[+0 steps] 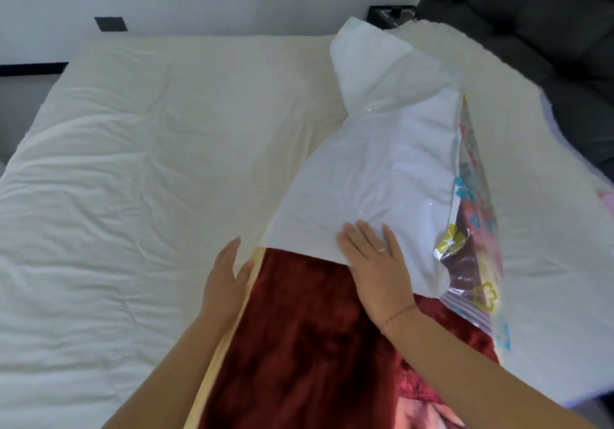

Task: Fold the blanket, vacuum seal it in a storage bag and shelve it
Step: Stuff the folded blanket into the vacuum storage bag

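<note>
- The blanket [299, 329] is a dark red plush, folded into a long thick band, with a pale yellow edge down its left side and a pink patch at its near right.
- It lies on the right part of the white bed [133, 162]. Its near end is at the bottom of the view, and its far end is hidden inside the storage bag [382, 169].
- The blanket's long axis runs from near centre towards far right, and the bag lies along the same line.
- The bag is white on the upper face and clear with coloured flower prints along its right side. Its far end is crumpled and raised.
- The left hand [224, 282] presses against the blanket's left edge with straight fingers and grips nothing.
- The right hand [372, 262] lies flat on the bag's near rim, fingers spread and clasping nothing.
</note>
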